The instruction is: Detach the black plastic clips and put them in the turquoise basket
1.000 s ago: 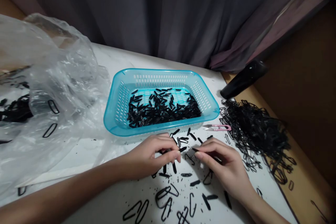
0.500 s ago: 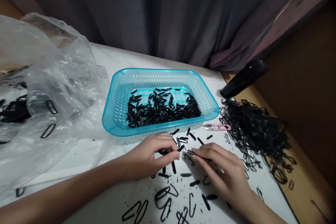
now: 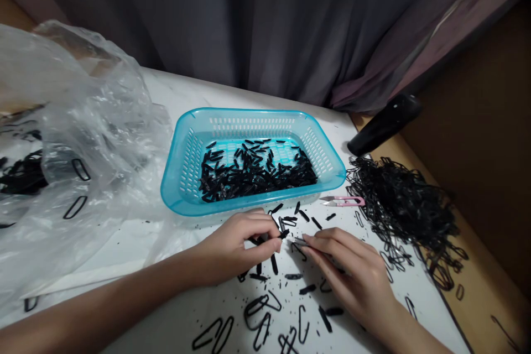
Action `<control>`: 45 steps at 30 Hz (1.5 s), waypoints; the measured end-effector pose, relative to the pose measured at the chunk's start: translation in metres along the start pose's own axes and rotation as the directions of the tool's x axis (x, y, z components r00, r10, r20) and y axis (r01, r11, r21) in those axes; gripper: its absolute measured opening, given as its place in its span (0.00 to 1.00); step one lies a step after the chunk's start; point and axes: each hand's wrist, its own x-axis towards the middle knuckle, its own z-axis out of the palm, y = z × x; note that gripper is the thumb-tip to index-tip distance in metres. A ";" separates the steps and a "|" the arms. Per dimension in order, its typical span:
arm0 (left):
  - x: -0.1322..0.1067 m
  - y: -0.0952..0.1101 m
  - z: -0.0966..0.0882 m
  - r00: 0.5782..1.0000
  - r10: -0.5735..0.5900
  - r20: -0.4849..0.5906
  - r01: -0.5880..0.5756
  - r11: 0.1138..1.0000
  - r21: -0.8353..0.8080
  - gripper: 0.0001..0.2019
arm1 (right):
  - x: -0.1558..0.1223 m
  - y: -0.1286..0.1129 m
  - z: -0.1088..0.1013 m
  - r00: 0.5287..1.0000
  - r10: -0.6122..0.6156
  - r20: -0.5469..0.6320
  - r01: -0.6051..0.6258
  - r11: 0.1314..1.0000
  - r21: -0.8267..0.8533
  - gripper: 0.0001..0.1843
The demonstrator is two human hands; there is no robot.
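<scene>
In front of the basket my left hand [image 3: 244, 240] pinches a small black strip [image 3: 284, 234] between thumb and forefinger. My right hand [image 3: 352, 271] is closed on a slim pointed metal tool [image 3: 298, 240]; most of it is hidden by the fingers, so its kind is unclear. The tool's tip points left, close to the black strip; whether they touch I cannot tell. Several short black pieces [image 3: 293, 276] and thin black loops [image 3: 262, 331] are scattered around and below both hands. The blue basket [image 3: 253, 208] behind them holds many similar short black pieces [image 3: 253, 177].
Pink-handled thread snips [image 3: 344, 201] lie right of the basket's front corner. A tangled heap of black loops [image 3: 406, 204] and a black cylindrical object [image 3: 384, 124] stand at the right. Crumpled clear plastic [image 3: 112, 121] covers the left. A dark curtain [image 3: 249, 22] hangs behind the table.
The black strip in my left hand has tilted slightly and dipped a little. Both hands otherwise stay almost in place, and nothing has been let go.
</scene>
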 end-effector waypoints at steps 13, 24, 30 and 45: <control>0.000 -0.002 0.001 1.000 0.026 -0.008 -0.025 0.999 0.025 0.11 | -0.001 -0.002 0.000 1.000 -0.008 0.004 0.009 0.999 -0.042 0.09; -0.002 -0.002 0.002 1.000 0.000 -0.025 0.001 0.999 0.042 0.10 | -0.002 0.000 0.001 0.999 -0.038 0.007 0.038 0.998 -0.052 0.10; 0.000 -0.002 0.002 1.000 0.002 -0.029 -0.001 0.999 0.046 0.10 | -0.002 0.000 0.001 1.000 -0.026 0.018 0.027 0.998 -0.058 0.11; -0.001 -0.002 0.004 1.000 0.027 -0.015 -0.026 0.995 0.100 0.10 | -0.002 -0.003 0.002 0.999 0.041 0.024 -0.040 0.999 -0.033 0.09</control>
